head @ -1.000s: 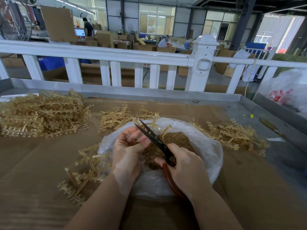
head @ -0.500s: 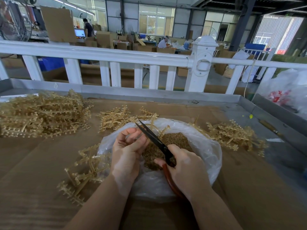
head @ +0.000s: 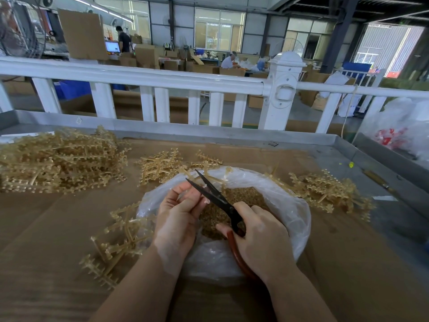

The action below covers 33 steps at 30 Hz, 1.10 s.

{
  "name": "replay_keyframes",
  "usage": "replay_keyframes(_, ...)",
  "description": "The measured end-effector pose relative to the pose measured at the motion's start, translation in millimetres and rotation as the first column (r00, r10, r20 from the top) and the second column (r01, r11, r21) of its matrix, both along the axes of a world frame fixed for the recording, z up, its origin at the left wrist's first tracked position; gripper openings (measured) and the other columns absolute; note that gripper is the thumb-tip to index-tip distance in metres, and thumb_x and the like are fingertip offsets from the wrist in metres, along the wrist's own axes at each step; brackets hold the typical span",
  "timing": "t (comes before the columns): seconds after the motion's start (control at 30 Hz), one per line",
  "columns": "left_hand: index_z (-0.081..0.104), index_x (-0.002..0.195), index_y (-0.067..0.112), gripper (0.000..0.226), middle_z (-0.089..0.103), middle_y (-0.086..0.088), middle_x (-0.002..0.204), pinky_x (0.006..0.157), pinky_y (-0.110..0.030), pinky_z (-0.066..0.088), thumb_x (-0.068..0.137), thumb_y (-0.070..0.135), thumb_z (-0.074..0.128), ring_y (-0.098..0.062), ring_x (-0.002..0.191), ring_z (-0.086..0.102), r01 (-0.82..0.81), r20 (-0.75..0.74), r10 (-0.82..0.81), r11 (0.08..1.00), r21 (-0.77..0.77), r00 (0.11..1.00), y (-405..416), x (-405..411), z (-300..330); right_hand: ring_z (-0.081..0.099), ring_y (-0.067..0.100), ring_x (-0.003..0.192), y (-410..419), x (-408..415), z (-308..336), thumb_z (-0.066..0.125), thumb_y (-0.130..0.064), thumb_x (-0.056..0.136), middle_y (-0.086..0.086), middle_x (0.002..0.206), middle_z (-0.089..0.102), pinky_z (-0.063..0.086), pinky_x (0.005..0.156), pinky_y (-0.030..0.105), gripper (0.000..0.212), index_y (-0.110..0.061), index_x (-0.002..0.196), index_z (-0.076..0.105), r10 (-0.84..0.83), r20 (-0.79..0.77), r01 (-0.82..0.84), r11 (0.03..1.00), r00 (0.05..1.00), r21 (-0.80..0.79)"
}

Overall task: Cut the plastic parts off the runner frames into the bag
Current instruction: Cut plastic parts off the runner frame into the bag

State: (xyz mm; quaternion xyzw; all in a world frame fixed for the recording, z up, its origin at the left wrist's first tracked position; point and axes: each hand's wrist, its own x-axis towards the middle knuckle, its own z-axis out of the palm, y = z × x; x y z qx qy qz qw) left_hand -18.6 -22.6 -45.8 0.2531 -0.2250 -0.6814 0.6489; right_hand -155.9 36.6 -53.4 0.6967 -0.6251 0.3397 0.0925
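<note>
Gripping scissors (head: 216, 198) in right hand (head: 262, 238) above open bag (head: 292, 214), blades parted. Left hand (head: 178, 217) pinching something small at blades, too hidden to identify. Cut parts (head: 241, 198) heaped inside bag. Runner frames (head: 120, 242) on tabletop (head: 46, 228) left of bag.

table (head: 362, 156): metal-rimmed | cardboard sheet (head: 58, 228) on it | on cardboard: bag (head: 299, 219), 4 runner frame heaps (head: 60, 159)

Above the bag (head: 287, 205): right hand (head: 262, 240) gripping open-bladed scissors (head: 216, 198), left hand (head: 178, 217) pinching a small part.
</note>
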Motion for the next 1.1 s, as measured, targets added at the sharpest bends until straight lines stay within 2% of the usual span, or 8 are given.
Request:
replay_keyframes(0.1, 0.058, 0.094, 0.003, 0.019, 0.069, -0.010, 0.081, 0.063, -0.020, 0.058, 0.085, -0.011, 0.050, -0.015, 0.069, 0.071, 0.027, 0.056, -0.027, 1.000, 0.007, 0.998, 2.0, 0.1, 1.0, 0.057, 0.011, 0.069, -0.1, -0.1, -0.5, 0.053, -0.058, 0.082, -0.009, 0.073, 0.059, 0.048, 0.060, 0.023, 0.035, -0.026, 0.094, 0.061, -0.018, -0.008, 0.018, 1.000, 1.000, -0.011)
replay_keyframes(0.37, 0.059, 0.095, 0.003, 0.023, 0.068, -0.009, 0.077, 0.063, -0.021, 0.058, 0.085, -0.015, 0.048, -0.015, 0.066, 0.069, 0.121, 0.149, -0.116, 0.992, -0.024, 0.982, 7.7, -1.1, 6.2, 0.056, 0.010, 0.067, -0.1, -0.7, -0.1, 0.047, -0.057, 0.084, -0.010, 0.071, 0.058, 0.042, 0.059, 0.020, 0.036, -0.025, 0.093, 0.060, 0.014, 0.025, -0.013, 1.000, 1.000, -0.015)
replay_keyframes(0.57, 0.058, 0.091, 0.004, 0.024, 0.067, -0.005, 0.068, 0.058, -0.018, 0.056, 0.085, -0.016, 0.047, -0.011, 0.060, 0.067, 0.087, 0.159, -0.079, 0.995, -0.045, 0.984, 8.3, -2.9, 6.7, 0.053, 0.009, 0.059, -0.8, -0.7, 0.2, 0.061, -0.052, 0.082, -0.010, 0.065, 0.056, 0.033, 0.054, 0.015, 0.028, -0.024, 0.088, 0.060, 0.010, 0.032, -0.010, 1.000, 0.999, -0.007)
replay_keyframes(0.7, 0.059, 0.092, 0.006, 0.026, 0.062, -0.012, 0.080, 0.059, -0.019, 0.057, 0.085, -0.016, 0.047, -0.012, 0.062, 0.066, 0.081, 0.151, -0.073, 0.996, -0.047, 0.986, 8.2, -2.6, 7.1, 0.053, 0.010, 0.062, -0.7, -1.7, -0.4, 0.052, -0.058, 0.083, -0.010, 0.067, 0.056, 0.037, 0.055, 0.018, 0.033, -0.026, 0.089, 0.058, 0.041, 0.041, -0.042, 0.998, 0.998, 0.036)
replay_keyframes(0.8, 0.061, 0.093, 0.007, 0.028, 0.062, -0.013, 0.085, 0.059, -0.019, 0.056, 0.085, -0.016, 0.047, -0.014, 0.065, 0.066, 0.086, 0.144, -0.080, 0.996, -0.038, 0.986, 8.6, -2.3, 7.4, 0.051, 0.006, 0.064, 0.0, -2.5, 0.0, 0.045, -0.062, 0.083, -0.012, 0.069, 0.055, 0.033, 0.056, 0.012, 0.037, -0.028, 0.090, 0.058, 0.044, 0.049, -0.047, 0.998, 0.998, 0.046)
replay_keyframes(0.9, 0.061, 0.098, 0.006, 0.028, 0.064, -0.015, 0.089, 0.061, -0.020, 0.056, 0.086, -0.015, 0.047, -0.016, 0.068, 0.066, 0.097, 0.142, -0.093, 0.995, -0.025, 0.985, 8.6, -2.0, 7.3, 0.048, 0.003, 0.064, 0.3, -2.5, 0.2, 0.046, -0.061, 0.083, -0.013, 0.070, 0.055, 0.028, 0.057, 0.006, 0.036, -0.028, 0.090, 0.058, 0.044, 0.055, -0.046, 0.998, 0.998, 0.044)
replay_keyframes(1.03, 0.060, 0.102, 0.004, 0.028, 0.064, -0.016, 0.090, 0.063, -0.021, 0.056, 0.086, -0.016, 0.047, -0.017, 0.071, 0.065, 0.105, 0.152, -0.099, 0.994, -0.029, 0.983, 9.0, -1.5, 7.0, 0.050, 0.005, 0.063, -0.3, -1.9, 0.3, 0.051, -0.058, 0.083, -0.011, 0.070, 0.057, 0.032, 0.056, 0.011, 0.034, -0.026, 0.091, 0.059, 0.041, 0.052, -0.042, 0.999, 0.998, 0.028)
replay_keyframes(1.1, 0.060, 0.102, 0.003, 0.028, 0.064, -0.016, 0.091, 0.063, -0.021, 0.056, 0.086, -0.015, 0.046, -0.018, 0.072, 0.065, 0.112, 0.158, -0.104, 0.993, -0.038, 0.982, 9.1, -1.1, 7.0, 0.049, 0.005, 0.062, -0.3, -1.8, 0.8, 0.057, -0.055, 0.083, -0.010, 0.070, 0.058, 0.029, 0.055, 0.009, 0.031, -0.025, 0.091, 0.060, 0.040, 0.052, -0.041, 0.999, 0.998, 0.024)
